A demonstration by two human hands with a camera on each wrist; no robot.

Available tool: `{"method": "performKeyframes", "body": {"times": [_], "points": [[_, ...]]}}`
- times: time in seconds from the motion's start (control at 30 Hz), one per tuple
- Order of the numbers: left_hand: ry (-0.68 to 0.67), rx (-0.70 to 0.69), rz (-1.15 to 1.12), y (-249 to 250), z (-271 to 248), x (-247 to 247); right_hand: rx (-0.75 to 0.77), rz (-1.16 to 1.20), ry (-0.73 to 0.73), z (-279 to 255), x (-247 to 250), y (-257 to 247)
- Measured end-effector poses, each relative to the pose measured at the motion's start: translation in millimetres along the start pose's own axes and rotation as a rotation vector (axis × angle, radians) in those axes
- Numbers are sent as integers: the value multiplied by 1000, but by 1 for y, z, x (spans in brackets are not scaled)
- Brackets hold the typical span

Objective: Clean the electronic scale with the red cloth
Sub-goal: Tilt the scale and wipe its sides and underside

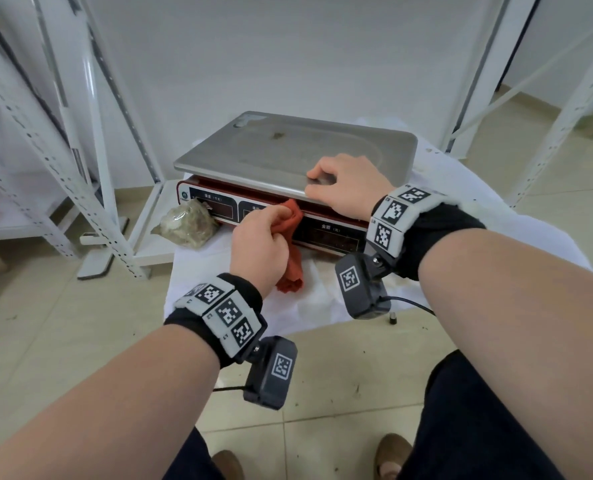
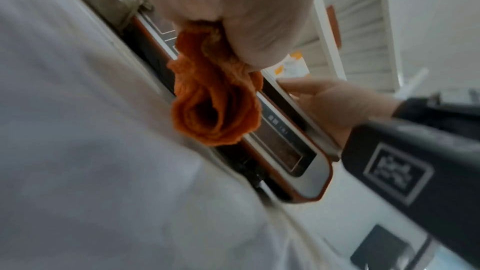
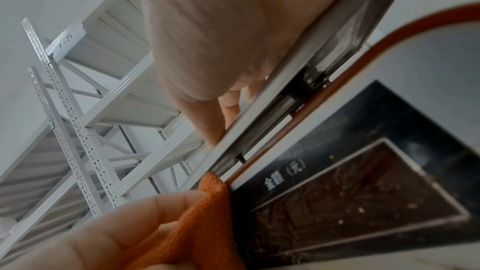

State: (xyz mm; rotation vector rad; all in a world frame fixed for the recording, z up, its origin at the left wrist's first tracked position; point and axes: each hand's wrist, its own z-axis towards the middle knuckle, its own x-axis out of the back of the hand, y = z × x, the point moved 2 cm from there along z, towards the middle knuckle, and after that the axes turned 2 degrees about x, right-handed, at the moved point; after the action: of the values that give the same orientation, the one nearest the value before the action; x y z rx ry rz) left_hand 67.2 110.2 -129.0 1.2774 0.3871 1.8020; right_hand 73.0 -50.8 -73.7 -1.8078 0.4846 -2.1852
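Observation:
The electronic scale has a steel platter (image 1: pixel 288 150) with a small brown stain (image 1: pixel 277 135) and a red-framed display panel (image 1: pixel 326 237) on its front. My left hand (image 1: pixel 260 244) grips the bunched red cloth (image 1: pixel 293 220) and presses it to the middle of that panel, just under the platter's edge. In the left wrist view the cloth (image 2: pixel 215 106) hangs rolled below my fist. My right hand (image 1: pixel 343 185) holds the platter's front right edge, with curled fingers on top and the thumb along the rim. In the right wrist view the cloth (image 3: pixel 205 223) touches the dusty display (image 3: pixel 350 202).
The scale stands on a low table under a white sheet (image 1: pixel 322 299). A clear bag of brownish stuff (image 1: pixel 187 226) leans on the scale's left front corner. White metal racks stand at the left (image 1: pixel 90 168) and right (image 1: pixel 565 98). Tiled floor lies all around.

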Motion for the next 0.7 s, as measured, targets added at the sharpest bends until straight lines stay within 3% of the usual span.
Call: {"method": "performKeyframes", "body": {"times": [0.17,0.3,0.37,0.47,0.53,0.7], "points": [[-160,-194,121,0,-5,-4,1,-2,3,-1,2,0],[-281,-224,166,-2,0,3,21,6,0,-1,1,0],[-195,-210,105,-1,0,10,20,5,1,-2,0,-1],[-30,-63,45,1,2,10,9,-1,-1,-2,1,0],[-7,-30,49,2,1,4,9,-7,-1,0,1,0],[-104,-196,102,2,-6,-5,13,-10,3,2,0,1]]}}
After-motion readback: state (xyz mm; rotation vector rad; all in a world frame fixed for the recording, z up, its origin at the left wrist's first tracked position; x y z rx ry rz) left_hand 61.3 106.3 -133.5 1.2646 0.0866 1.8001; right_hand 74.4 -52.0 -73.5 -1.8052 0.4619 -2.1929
